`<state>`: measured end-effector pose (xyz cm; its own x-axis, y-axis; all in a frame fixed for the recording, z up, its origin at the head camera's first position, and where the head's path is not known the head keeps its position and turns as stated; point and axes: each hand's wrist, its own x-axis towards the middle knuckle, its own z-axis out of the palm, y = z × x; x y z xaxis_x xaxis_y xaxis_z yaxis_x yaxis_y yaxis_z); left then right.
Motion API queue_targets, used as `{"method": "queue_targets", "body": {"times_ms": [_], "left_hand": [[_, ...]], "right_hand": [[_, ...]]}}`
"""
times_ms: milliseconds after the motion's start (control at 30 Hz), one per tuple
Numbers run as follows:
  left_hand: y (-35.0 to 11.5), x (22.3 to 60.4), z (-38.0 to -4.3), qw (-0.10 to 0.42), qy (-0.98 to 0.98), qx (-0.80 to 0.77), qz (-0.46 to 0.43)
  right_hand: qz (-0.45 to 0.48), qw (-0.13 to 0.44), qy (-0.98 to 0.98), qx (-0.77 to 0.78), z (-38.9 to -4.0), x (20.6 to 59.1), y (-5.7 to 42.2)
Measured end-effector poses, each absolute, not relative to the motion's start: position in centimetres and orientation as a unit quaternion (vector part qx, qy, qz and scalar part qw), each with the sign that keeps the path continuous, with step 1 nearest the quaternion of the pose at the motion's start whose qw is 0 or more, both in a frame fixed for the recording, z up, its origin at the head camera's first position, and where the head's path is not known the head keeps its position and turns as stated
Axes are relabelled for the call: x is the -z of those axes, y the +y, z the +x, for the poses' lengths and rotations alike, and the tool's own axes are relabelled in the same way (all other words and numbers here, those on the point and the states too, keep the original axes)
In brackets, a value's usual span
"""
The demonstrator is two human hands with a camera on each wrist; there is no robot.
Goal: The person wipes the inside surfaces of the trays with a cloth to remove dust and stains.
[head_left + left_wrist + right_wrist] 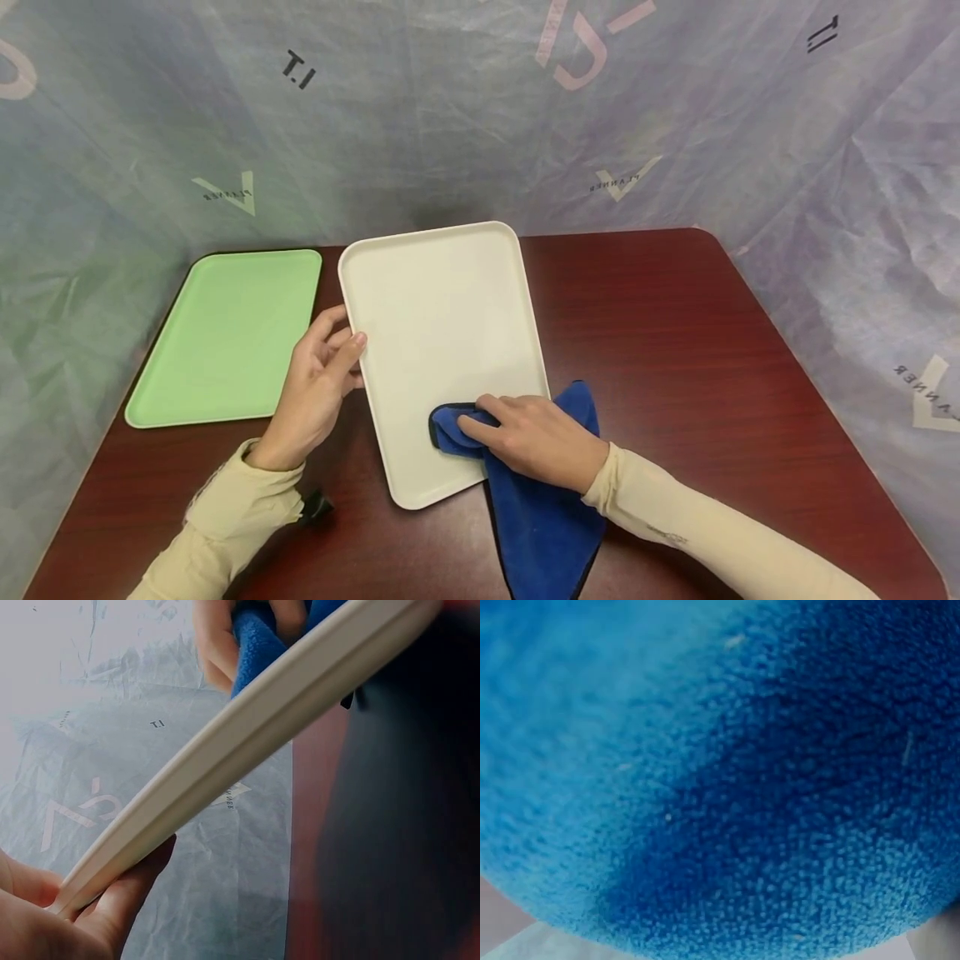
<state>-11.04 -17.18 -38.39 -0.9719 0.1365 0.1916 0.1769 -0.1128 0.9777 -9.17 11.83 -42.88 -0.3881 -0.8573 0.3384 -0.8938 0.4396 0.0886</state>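
My left hand (311, 396) grips a cream-coloured tray (450, 325) by its left edge, thumb on the rim and fingers behind. The tray is tilted up off the table, and the left wrist view shows its side (225, 742) running away from my fingers. With my right hand (536, 437) I hold a bunched blue cloth (457, 429) against the lower part of the tray's face. The rest of the cloth hangs down past the tray's lower right corner. Blue fabric (742, 787) fills nearly the whole right wrist view, hiding that hand's fingers there.
A light green tray (228, 337) lies flat on the dark red wooden table (645, 333), to the left. A small black object (317, 507) is beside my left sleeve. Grey printed sheeting (420, 125) stands behind the table and along both sides.
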Motion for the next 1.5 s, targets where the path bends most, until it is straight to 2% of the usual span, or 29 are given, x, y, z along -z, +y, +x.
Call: {"method": "queue_targets", "body": {"times_ms": [667,1500], "left_hand": [[-17.0,38.7,-10.9,0.017,-0.661,0.743,-0.108],[-16.8,38.7,-10.7,0.016,-0.666,0.737,-0.113]], "right_hand": [[0.58,0.163,-0.798,-0.022,-8.4,42.3,7.9],[0.583,0.16,-0.796,-0.032,-7.4,42.9,8.0]]}}
